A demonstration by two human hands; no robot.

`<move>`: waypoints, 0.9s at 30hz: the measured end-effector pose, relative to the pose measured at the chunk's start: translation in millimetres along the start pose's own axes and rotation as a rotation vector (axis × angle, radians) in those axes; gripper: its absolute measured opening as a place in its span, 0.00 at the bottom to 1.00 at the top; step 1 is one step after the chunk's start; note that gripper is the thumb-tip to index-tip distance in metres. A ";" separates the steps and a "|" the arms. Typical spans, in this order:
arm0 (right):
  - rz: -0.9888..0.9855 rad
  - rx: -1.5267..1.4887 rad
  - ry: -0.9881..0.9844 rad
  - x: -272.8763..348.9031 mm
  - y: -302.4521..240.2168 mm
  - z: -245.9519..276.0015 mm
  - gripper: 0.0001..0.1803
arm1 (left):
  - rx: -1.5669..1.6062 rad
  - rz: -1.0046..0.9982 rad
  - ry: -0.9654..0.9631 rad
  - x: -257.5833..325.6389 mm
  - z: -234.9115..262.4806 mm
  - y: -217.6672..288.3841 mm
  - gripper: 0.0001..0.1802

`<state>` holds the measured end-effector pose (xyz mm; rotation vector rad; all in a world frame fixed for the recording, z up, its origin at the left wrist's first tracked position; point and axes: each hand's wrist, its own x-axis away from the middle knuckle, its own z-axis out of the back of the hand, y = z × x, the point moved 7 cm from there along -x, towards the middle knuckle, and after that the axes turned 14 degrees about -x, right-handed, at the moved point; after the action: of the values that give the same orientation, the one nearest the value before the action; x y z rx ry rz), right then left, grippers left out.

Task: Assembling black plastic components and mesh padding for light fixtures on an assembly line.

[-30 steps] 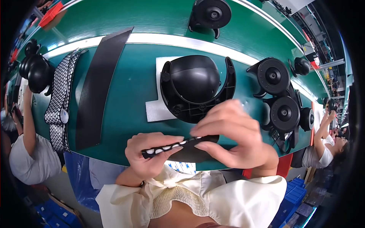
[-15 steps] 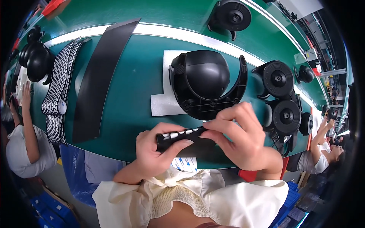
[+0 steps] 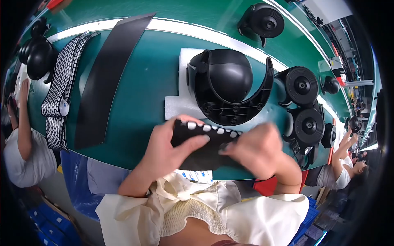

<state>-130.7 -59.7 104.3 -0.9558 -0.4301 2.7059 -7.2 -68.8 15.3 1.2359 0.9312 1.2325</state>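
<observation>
My left hand (image 3: 160, 145) grips a black strip with a row of white oval dots (image 3: 198, 127), thumb on its front face and fingers behind. The strip is tilted, its dotted edge up and its dark lower part hanging over the table edge. My right hand (image 3: 260, 149) is blurred and closed at the strip's right end, thumb tip against the strip; whatever it pinches is hidden. Just beyond my hands a glossy black rounded housing with a curved two-armed bracket (image 3: 232, 82) rests on white foam pieces (image 3: 174, 107).
To the left lie a long plain black sheet (image 3: 107, 82) and curled black strips with white dots (image 3: 61, 86). Black units with round discs (image 3: 302, 85) stand at right, another disc unit (image 3: 267, 22) at the far side. People sit at both sides; a seated person's arm (image 3: 24, 127) shows at left.
The strip has turned so more of its dark lower face shows. My right hand has shifted slightly right and down, now closed more like a fist. The view has shifted slightly.
</observation>
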 end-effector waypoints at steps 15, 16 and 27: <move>-0.641 -0.525 0.135 -20.5 59.0 -9.9 0.17 | 0.413 -0.272 -0.250 4.1 -7.8 4.4 0.09; -0.645 -0.525 0.134 -21.0 59.8 -10.4 0.17 | 0.399 -0.279 -0.248 4.2 -7.3 4.2 0.09; -0.713 -0.083 0.025 -32.2 60.6 -2.8 0.23 | 0.374 -0.342 -0.295 5.7 -7.3 1.2 0.10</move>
<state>-112.1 -125.6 99.3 -0.6788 -0.7201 2.0398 -13.7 -62.1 16.1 1.4297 1.1259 0.6031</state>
